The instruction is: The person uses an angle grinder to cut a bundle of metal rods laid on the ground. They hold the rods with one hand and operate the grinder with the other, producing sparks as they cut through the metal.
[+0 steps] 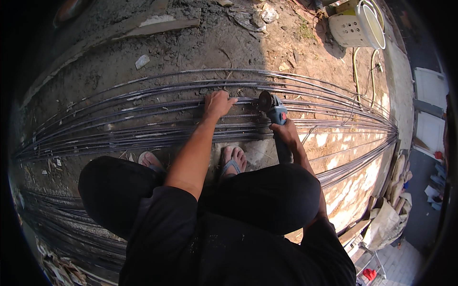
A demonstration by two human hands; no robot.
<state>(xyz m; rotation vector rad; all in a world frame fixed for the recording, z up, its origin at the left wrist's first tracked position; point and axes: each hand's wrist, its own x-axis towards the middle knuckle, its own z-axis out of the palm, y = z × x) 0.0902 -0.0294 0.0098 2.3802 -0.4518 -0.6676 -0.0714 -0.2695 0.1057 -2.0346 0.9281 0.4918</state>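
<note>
Long thin steel rebars (157, 106) run from left to right across the ground in front of me, spread in several rows. My left hand (218, 104) is closed around one or more of the rods near the middle, its thumb pointing right along the steel. In my right hand (285, 129) is a blue-grey angle grinder (277, 113), gripped by its body. Its dark disc (265, 101) sits just right of my left hand, over the rods. Whether the disc touches the steel I cannot tell.
Both sandalled feet (234, 159) are close behind the rods. More rebar (71, 224) lies at lower left. A white perforated basket (350, 28) and a pale hose (357, 71) are at far right. A plank (164, 26) lies at far left, sacks (384, 221) at lower right.
</note>
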